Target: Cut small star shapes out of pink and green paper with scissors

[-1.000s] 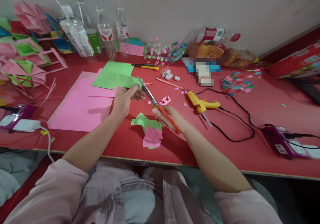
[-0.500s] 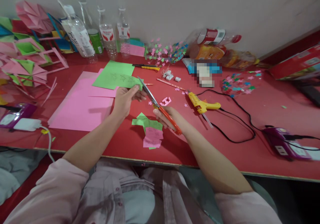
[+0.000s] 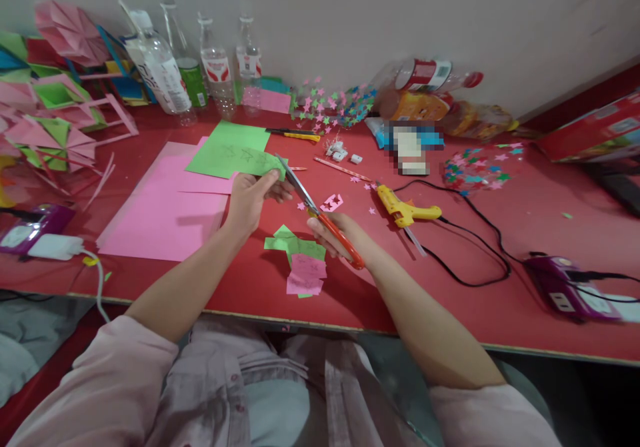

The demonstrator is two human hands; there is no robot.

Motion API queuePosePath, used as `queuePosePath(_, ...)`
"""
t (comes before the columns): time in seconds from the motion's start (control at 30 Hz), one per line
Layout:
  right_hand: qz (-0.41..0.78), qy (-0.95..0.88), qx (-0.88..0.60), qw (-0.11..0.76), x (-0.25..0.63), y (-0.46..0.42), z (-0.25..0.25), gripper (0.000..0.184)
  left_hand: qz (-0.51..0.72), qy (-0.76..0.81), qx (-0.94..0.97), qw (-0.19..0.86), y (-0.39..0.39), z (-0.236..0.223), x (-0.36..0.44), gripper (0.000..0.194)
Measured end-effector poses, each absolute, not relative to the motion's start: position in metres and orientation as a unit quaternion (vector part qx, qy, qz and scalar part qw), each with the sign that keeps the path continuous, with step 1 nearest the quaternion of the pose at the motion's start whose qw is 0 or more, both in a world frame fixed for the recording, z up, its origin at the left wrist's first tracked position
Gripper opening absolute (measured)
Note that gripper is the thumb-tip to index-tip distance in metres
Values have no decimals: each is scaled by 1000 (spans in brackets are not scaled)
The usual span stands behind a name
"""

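My left hand (image 3: 255, 200) pinches the lower right corner of a green sheet of paper (image 3: 220, 150), which has star outlines drawn in a row on it. In my right hand (image 3: 335, 234) is a pair of scissors (image 3: 343, 240) with red-orange handles, its blades pointing up and left at the paper's right edge. The blades look nearly closed. Below my hands lies a small pile of green and pink paper pieces (image 3: 306, 264). A pink scrap with star-shaped cutouts (image 3: 332, 202) rests just beyond the scissors.
Pink sheets (image 3: 165, 214) lie at left. A yellow glue gun (image 3: 407, 208), a pencil (image 3: 340, 168) and a yellow cutter knife (image 3: 300, 135) are on the red table. Plastic bottles (image 3: 217, 67) stand along the wall. Purple power strips (image 3: 570, 287) sit at both sides; paper stars (image 3: 483, 167) are heaped right.
The view has shifted very slightly. My hands, the green paper and the scissors keep almost the same position.
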State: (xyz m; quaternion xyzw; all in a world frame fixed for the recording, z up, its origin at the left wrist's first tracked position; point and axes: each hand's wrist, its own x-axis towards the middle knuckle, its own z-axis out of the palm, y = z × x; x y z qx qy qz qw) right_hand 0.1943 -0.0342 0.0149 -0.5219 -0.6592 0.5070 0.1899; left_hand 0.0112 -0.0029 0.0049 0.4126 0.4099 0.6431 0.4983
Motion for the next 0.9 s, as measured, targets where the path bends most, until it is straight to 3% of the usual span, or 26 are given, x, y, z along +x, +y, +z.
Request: queuePosePath(0.9,503,-661,-522,194,197,-32,11,56,632,436,410,492,-4,5,12,26)
